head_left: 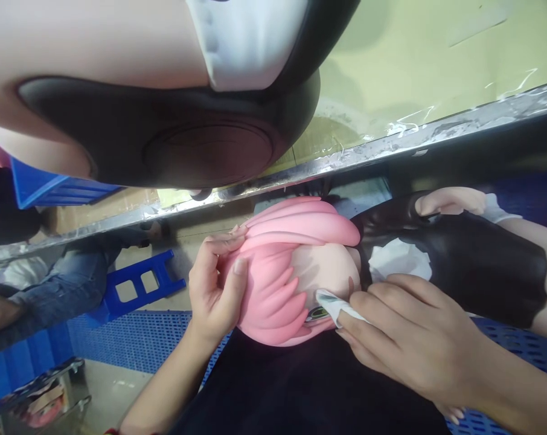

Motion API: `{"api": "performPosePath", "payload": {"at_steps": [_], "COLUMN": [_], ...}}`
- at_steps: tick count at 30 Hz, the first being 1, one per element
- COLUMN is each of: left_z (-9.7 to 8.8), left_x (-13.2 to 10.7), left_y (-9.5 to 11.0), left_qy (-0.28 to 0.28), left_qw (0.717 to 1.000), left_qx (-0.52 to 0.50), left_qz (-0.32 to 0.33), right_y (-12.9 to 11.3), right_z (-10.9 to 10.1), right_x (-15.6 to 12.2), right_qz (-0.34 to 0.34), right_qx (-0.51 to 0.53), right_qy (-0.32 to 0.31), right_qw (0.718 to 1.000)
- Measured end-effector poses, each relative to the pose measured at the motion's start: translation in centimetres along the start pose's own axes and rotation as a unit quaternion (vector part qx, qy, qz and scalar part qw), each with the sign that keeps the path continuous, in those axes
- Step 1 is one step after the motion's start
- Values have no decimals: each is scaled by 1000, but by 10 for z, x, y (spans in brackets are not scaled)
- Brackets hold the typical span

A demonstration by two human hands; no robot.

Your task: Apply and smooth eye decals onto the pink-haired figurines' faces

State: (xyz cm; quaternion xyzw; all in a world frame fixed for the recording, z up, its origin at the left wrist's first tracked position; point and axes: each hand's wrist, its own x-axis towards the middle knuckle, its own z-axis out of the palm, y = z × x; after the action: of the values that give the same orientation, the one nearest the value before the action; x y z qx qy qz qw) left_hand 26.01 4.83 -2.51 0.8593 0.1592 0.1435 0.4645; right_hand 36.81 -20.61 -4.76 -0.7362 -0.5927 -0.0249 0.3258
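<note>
A large figure with pink hair (296, 241) and a black dress (473, 266) lies on its side across my lap, head to the left. My left hand (214, 290) cups the back of the pink hair, fingers wrapped round it. My right hand (409, 338) presses a small white cloth (334, 305) against the figure's face near the eye, fingers closed on the cloth.
Part of another big figure, skin-toned, black and white (165, 115), fills the upper left on a green-topped table with a metal edge (391, 145). A blue stool (133, 287), blue crates (47, 187) and a seated person's jeans (69, 284) are at the left.
</note>
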Motion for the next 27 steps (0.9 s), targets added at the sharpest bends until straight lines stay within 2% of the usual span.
{"api": "performPosePath", "payload": {"at_steps": [2,6,11,17,22,27], "left_z": [0,1,0,1,2,1], "left_x": [0,0,0,1,2,2], "left_y": [0,0,0,0,1,1], "left_qy": [1,2,3,3,9,9], "left_qw": [1000,1000,1000,1000,1000,1000], "left_qx": [7,25,14,11,14,25], "left_qz": [-3,-4,-3,-2,-6,-8], "right_y": [3,16,15,11,8,12], "right_z": [0,-5,0,8,7,10], "right_x": [0,1,-4,-16,-10,-14], "right_qz": [6,61,79,112,93,105], "right_qx": [-42,-109,-20,-113,-9,-92], "right_qy": [9,10,5,-27,-17,-22], "right_qw": [999,992,997,987,996,990]}}
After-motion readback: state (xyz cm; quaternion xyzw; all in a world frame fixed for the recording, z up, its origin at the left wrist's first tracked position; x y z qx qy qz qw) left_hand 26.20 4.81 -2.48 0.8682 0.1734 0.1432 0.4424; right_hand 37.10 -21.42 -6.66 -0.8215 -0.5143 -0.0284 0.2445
